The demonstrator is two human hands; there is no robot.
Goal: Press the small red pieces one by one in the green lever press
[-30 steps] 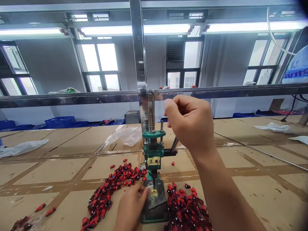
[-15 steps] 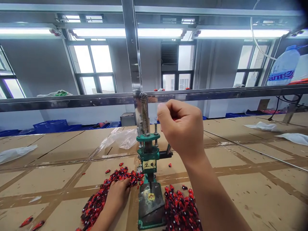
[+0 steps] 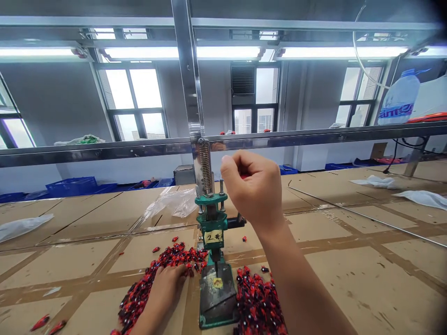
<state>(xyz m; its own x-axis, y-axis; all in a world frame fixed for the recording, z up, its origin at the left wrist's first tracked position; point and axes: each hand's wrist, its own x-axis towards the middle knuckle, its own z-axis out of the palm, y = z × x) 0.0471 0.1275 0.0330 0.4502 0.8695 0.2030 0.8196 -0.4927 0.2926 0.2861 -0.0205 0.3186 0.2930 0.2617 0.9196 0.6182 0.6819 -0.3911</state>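
Note:
A green hand press (image 3: 213,237) marked "2#" stands in the middle, its coil spring above and a yellowish spot on the dark base plate under the punch. My right hand (image 3: 253,186) is closed in a raised fist round the press's lever handle; a bit of red shows inside the fist. My left hand (image 3: 167,281) lies low at the edge of the left pile of small red-and-black pieces (image 3: 139,295), fingers curled and closed at a piece by the fingertips, partly hidden. Right of the base is another pile of such pieces (image 3: 258,298).
Cardboard (image 3: 335,279) joined with brown tape covers the table. A clear plastic bag (image 3: 178,202) lies behind the press, a thin metal rod (image 3: 359,211) to the right. A metal rail (image 3: 139,151) crosses behind, with a large water bottle (image 3: 400,100) at right.
The view has shifted slightly. My right fist stays up on the lever, a little lower and further left. My left hand remains at the left pile, its fingers drawn in slightly.

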